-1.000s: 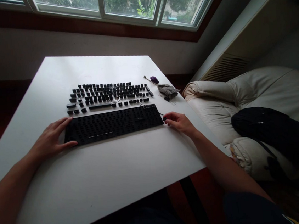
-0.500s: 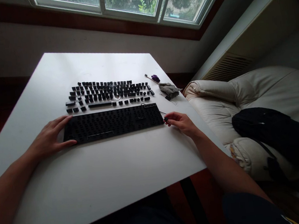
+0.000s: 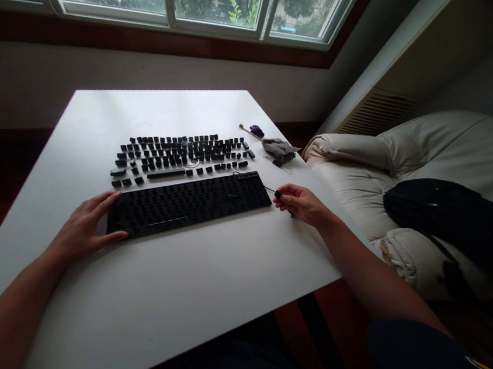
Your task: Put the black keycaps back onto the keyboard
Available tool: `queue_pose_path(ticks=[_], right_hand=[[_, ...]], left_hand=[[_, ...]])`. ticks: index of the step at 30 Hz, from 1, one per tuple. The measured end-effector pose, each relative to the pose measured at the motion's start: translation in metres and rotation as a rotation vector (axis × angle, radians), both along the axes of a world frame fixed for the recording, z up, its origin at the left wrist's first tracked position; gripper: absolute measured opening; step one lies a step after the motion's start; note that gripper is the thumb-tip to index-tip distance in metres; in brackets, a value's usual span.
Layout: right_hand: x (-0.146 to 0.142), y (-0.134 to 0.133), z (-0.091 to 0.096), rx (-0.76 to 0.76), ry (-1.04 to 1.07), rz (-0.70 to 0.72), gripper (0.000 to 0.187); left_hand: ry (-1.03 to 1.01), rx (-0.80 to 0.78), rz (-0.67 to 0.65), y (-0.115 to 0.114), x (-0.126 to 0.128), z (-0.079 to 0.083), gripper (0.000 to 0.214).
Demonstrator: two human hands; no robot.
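Observation:
The black keyboard (image 3: 187,205) lies on the white table without its keycaps, its bare switch field facing up. My left hand (image 3: 86,228) grips its left end, thumb along the front corner and fingers at the rear corner. Just beyond the right end, my right hand (image 3: 299,202) is closed, pinching a small black keycap (image 3: 278,194) between thumb and fingers. Under that hand a dark bit of something pokes out, too hidden to name. Behind the keyboard, loose black keycaps (image 3: 166,174) are laid out in rows, with a long space bar among them.
A grey cloth (image 3: 278,149), a purple crumpled item (image 3: 257,130) and a thin brush-like stick (image 3: 245,129) lie at the table's right rear. A thin dark cable (image 3: 269,189) shows by the keyboard's right end. Right of the table (image 3: 163,310) stands a cream sofa (image 3: 444,140) with a black bag (image 3: 442,205).
My right hand has shifted slightly right, away from the keyboard's end, and turned so the keycap shows more. My left hand stays on the keyboard.

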State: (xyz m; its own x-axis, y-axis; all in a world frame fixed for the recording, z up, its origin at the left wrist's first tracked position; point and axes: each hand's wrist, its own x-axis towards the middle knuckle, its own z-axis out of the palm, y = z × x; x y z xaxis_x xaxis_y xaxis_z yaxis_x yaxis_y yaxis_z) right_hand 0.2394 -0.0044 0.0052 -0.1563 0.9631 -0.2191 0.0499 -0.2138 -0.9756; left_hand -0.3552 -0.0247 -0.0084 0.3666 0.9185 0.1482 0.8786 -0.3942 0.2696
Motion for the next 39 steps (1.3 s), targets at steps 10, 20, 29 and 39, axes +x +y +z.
queue_pose_path(ticks=[10, 20, 29, 39], right_hand=[[-0.002, 0.001, -0.002, -0.009, 0.023, -0.032, 0.039], [-0.012, -0.006, -0.001, 0.295, -0.470, 0.013, 0.031], [-0.024, -0.014, 0.007, 0.561, -0.844, 0.040, 0.018], [-0.027, -0.016, 0.001, 0.683, -0.990, 0.091, 0.021]], left_hand=[[0.006, 0.009, -0.015, 0.001, -0.002, -0.001, 0.098], [0.000, 0.009, -0.013, 0.000, -0.001, 0.001, 0.098], [0.002, 0.012, -0.018, 0.000, 0.000, 0.001, 0.097], [0.013, 0.025, -0.025, 0.001, -0.001, 0.000, 0.096]])
